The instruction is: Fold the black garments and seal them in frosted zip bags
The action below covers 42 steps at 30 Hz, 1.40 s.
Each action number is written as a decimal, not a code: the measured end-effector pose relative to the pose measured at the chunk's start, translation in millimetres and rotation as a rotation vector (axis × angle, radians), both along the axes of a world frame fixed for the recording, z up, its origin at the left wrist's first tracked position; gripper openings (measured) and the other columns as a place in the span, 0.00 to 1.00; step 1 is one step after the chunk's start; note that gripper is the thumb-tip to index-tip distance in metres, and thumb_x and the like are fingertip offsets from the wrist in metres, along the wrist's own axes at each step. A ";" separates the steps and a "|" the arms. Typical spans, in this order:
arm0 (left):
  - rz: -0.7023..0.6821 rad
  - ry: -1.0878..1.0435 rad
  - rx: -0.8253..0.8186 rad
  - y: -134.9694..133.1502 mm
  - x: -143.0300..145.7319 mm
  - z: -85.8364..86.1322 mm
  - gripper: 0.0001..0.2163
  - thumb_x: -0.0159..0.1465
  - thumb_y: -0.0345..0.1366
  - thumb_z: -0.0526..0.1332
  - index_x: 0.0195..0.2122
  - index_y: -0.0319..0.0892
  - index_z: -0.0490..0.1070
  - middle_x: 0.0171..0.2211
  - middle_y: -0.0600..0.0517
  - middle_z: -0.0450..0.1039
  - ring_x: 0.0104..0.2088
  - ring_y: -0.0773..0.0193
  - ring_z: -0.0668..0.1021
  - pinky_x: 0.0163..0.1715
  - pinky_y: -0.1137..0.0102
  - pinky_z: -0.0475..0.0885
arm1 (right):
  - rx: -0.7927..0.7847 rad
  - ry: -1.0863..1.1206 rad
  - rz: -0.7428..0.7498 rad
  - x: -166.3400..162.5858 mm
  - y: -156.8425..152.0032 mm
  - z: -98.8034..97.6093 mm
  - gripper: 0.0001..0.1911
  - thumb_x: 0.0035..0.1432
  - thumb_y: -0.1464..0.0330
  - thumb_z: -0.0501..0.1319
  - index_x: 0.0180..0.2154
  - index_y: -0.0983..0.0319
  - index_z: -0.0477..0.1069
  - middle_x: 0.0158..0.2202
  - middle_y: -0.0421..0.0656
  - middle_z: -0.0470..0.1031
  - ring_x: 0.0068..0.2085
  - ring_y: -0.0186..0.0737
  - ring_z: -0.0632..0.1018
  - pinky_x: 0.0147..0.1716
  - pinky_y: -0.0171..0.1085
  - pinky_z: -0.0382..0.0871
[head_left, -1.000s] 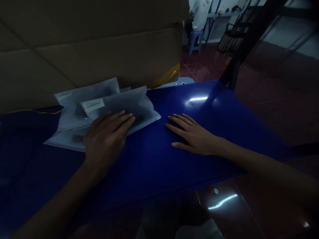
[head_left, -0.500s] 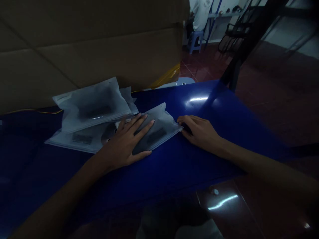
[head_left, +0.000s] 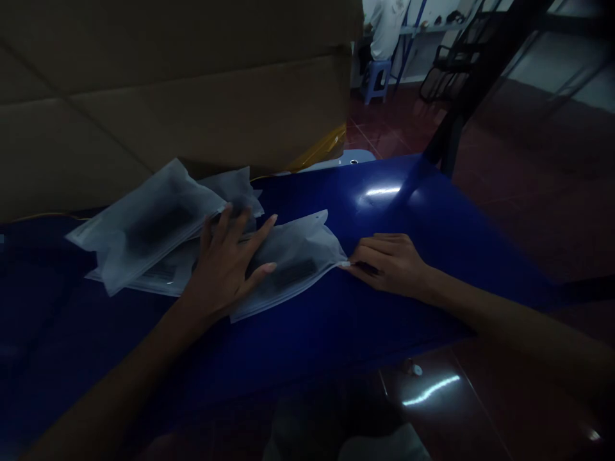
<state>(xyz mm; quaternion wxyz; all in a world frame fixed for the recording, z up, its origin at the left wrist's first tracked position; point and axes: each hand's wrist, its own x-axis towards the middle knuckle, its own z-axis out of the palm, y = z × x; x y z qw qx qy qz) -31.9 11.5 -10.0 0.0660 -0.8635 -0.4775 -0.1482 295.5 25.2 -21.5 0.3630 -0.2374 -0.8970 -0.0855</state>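
Note:
A frosted zip bag (head_left: 298, 250) with something dark inside lies on the blue table (head_left: 394, 218). My right hand (head_left: 387, 261) pinches its right corner at the white zip slider. My left hand (head_left: 223, 262), fingers spread, is over the left end of this bag and beside the other bags; whether its palm presses on them I cannot tell. To the left, another frosted bag (head_left: 148, 221) with a dark content lies tilted on top of more bags. One of those, a frosted bag (head_left: 233, 186), shows behind my left fingers.
A big cardboard box (head_left: 206, 109) with yellow tape (head_left: 319, 148) stands along the table's back edge. A dark metal post (head_left: 451, 137) rises at the right. Farther back, a person (head_left: 384, 29) sits on a blue stool (head_left: 377, 80).
My right hand has moved slightly down, with the bag's corner in its fingers. My left hand has shifted left, and the top bag at the left has slid left and turned.

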 end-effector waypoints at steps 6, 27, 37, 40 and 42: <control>-0.332 -0.081 0.059 -15.7 19.8 14.4 0.33 0.73 0.56 0.57 0.73 0.44 0.55 0.69 0.38 0.65 0.70 0.42 0.66 0.68 0.45 0.63 | 0.027 0.040 -0.135 -2.1 -2.9 4.5 0.14 0.66 0.70 0.62 0.26 0.60 0.68 0.21 0.33 0.71 0.20 0.27 0.67 0.21 0.31 0.62; -0.480 -0.156 0.268 -25.3 45.0 5.8 0.14 0.71 0.26 0.64 0.57 0.44 0.74 0.52 0.51 0.83 0.53 0.62 0.83 0.55 0.63 0.79 | 0.270 -0.042 0.247 -8.7 -11.0 3.8 0.11 0.67 0.76 0.64 0.31 0.61 0.77 0.28 0.37 0.78 0.27 0.31 0.76 0.26 0.32 0.74; -0.633 -0.159 0.352 -31.7 57.7 14.7 0.07 0.72 0.25 0.63 0.48 0.40 0.77 0.42 0.52 0.85 0.42 0.66 0.86 0.54 0.62 0.80 | 0.339 -0.125 0.278 -25.4 -24.5 6.3 0.11 0.67 0.77 0.63 0.31 0.64 0.80 0.28 0.39 0.80 0.26 0.30 0.76 0.28 0.30 0.76; -0.642 -0.174 0.383 -31.8 59.2 12.1 0.07 0.70 0.24 0.64 0.46 0.39 0.77 0.40 0.53 0.85 0.39 0.67 0.85 0.53 0.61 0.80 | 0.327 -0.101 0.292 -26.8 -24.5 5.2 0.12 0.66 0.78 0.63 0.29 0.64 0.77 0.26 0.38 0.77 0.25 0.30 0.74 0.25 0.30 0.71; -0.637 -0.165 0.409 -30.7 58.9 10.3 0.07 0.70 0.23 0.65 0.47 0.39 0.77 0.39 0.53 0.85 0.40 0.67 0.85 0.54 0.60 0.79 | 0.312 -0.093 0.307 -26.3 -24.4 5.6 0.15 0.66 0.78 0.61 0.26 0.63 0.74 0.25 0.37 0.76 0.24 0.29 0.71 0.24 0.31 0.68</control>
